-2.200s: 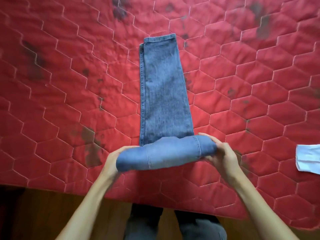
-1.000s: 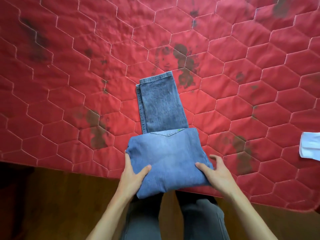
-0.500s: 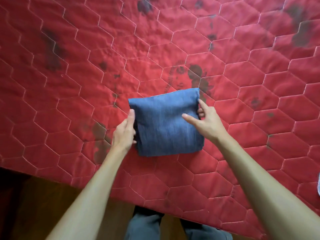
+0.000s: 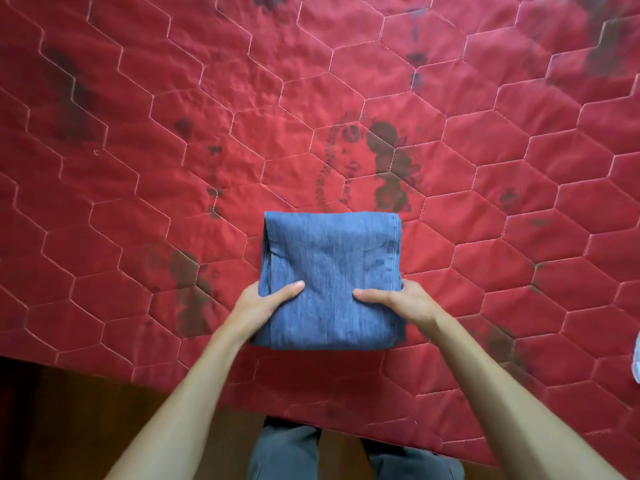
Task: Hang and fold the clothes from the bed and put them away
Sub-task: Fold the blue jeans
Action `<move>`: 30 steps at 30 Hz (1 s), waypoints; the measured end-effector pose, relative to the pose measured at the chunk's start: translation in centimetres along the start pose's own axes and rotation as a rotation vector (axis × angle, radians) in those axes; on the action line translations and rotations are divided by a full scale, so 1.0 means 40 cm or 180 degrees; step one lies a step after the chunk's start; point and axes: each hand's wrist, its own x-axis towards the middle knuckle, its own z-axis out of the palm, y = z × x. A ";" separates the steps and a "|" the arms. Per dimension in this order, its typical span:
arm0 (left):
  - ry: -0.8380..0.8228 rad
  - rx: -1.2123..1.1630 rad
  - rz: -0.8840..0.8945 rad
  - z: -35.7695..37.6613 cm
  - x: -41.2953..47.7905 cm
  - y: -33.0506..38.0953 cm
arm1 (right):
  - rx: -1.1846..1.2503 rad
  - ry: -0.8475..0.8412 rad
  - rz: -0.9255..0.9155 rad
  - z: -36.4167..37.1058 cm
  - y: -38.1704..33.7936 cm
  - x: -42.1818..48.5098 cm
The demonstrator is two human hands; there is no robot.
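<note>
1. I'm looking straight down on the folded blue denim jeans (image 4: 332, 271), a thick squarish bundle sitting on the red quilted bedspread (image 4: 138, 168) with its hexagon stitching, close to the near edge of the bed and about centre of my view.
2. Left hand (image 4: 263, 306) is on the bundle's near left side: thumb laid flat across the top of the denim, the other fingers tucked under the edge, out of my sight. That's a clamp on the jeans.
3. Right hand (image 4: 405, 303) mirrors it on the near right side, thumb pointing left over the top, fingers wrapped round and hidden below.
4. The two thumbs point at each other with a stretch of denim between them.
5. I can't tell whether the bundle rests fully on the cover or is just off it.
6. Just beyond the jeans, a dark floral print (image 4: 388, 157) shows on the red fabric.
7. Far right edge, a sliver of white cloth (image 4: 636, 358) lies on the bed, well apart from the jeans.
8. Nearest me: dark wooden floor (image 4: 69, 410) and the person's grey trousers (image 4: 284, 455) below the bed's edge.
</note>
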 end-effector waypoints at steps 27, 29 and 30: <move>0.1649 -0.0660 0.1980 -0.278 -1.002 0.287 | 0.0671 -0.0792 -0.1935 0.034 -0.354 -1.037; 0.2084 -0.0507 0.2185 -0.296 -1.077 0.278 | 0.0603 -0.0895 -0.2185 0.054 -0.379 -1.108; 0.2061 -0.0450 0.2163 -0.306 -1.115 0.276 | 0.0524 -0.0947 -0.2308 0.065 -0.390 -1.143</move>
